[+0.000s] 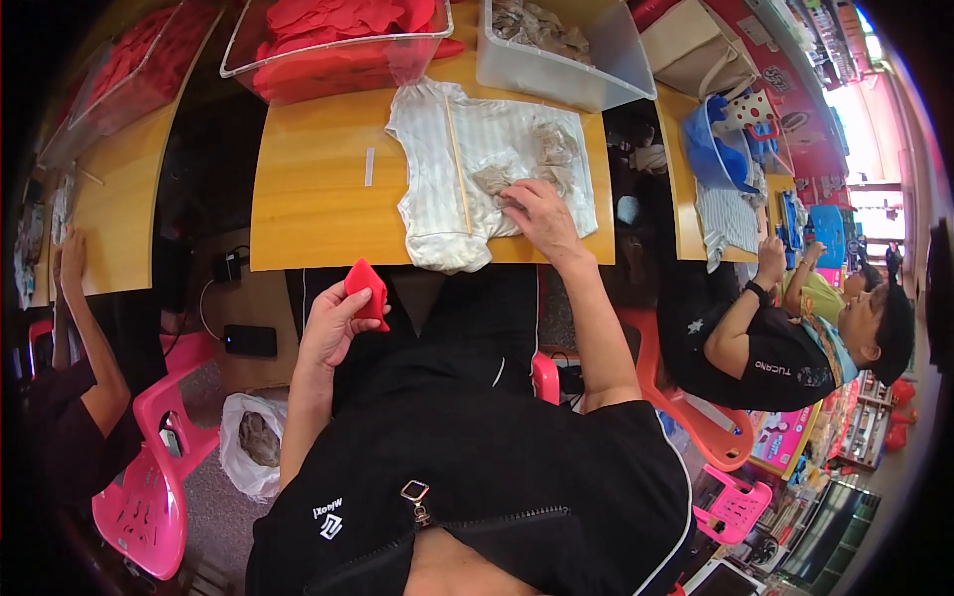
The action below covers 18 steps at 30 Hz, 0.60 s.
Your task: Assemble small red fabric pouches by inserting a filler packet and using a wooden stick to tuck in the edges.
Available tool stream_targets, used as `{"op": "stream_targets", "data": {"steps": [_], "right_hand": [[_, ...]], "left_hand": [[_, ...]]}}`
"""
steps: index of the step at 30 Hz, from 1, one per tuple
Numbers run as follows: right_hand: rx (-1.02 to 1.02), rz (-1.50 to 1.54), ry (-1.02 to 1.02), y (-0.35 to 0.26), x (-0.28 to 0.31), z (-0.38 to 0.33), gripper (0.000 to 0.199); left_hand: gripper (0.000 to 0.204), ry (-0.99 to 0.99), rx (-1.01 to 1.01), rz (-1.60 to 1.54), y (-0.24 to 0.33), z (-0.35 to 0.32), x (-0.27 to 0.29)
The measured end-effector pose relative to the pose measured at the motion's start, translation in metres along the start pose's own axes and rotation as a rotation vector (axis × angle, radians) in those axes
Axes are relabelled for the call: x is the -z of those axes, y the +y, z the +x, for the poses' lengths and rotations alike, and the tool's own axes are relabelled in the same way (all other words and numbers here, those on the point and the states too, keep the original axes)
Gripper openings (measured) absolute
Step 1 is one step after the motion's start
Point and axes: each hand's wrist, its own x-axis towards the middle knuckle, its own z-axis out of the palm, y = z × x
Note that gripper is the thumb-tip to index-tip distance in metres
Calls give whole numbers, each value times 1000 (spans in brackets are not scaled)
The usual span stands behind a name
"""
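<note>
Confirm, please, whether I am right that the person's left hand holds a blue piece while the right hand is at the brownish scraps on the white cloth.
Not quite: the piece in the left hand is red, not blue, as the head view shows. The right hand is indeed at the brownish scraps on the white cloth.

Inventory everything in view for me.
Tables: several, yellow, centre and sides
Bins: at least three, clear, tables
Red pieces: many, two bins
Striped cloth: one, white, centre table
Stick: one, tan, on cloth
Brown pieces: several, on cloth
Basin: one, blue, right table
Bag: one, white, floor
Chairs: several, pink and orange, sides
People: at least three, sides
Held piece: one, red, left hand
Left hand: one, before table edge
Right hand: one, touching brown pieces
</note>
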Motion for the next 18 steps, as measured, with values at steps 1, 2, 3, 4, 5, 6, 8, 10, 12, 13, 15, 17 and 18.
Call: {"op": "stream_targets", "data": {"steps": [1,2,3,4,5,6,8,10,12,13,15,17,18], "right_hand": [[-20,49,-17,5,-1,0,19],[-39,100,-36,7,0,3,17],[-39,103,-36,9,2,5,17],[-170,233,-93,11,4,7,15],[-302,360,-148,10,8,11,14],[-304,361,-148,10,11,14,14],[-414,426,-145,9,16,18,13],[-204,282,-152,8,17,19,14],[7,136,-158,6,15,18,15],[40,77,-132,6,11,15,15],[72,17,-107,7,5,11,14],[-46,118,-72,8,1,11,14],[-45,120,-73,9,2,12,14]], "left_hand": [[24,2,1,-1,0,-1,-1],[24,6,1,-1,-2,-2,0],[24,16,8,6,-3,-2,2],[24,25,15,13,-5,-3,3],[24,25,17,14,-5,-3,3],[24,19,17,12,-6,-3,4],[24,13,18,12,-6,-4,4],[24,26,12,18,-6,-4,4],[24,22,9,12,-6,-4,3],[24,18,4,7,-6,-4,3],[24,19,14,12,-7,-3,3],[24,23,23,18,-8,-3,3],[24,17,26,16,-9,-3,4]]}}
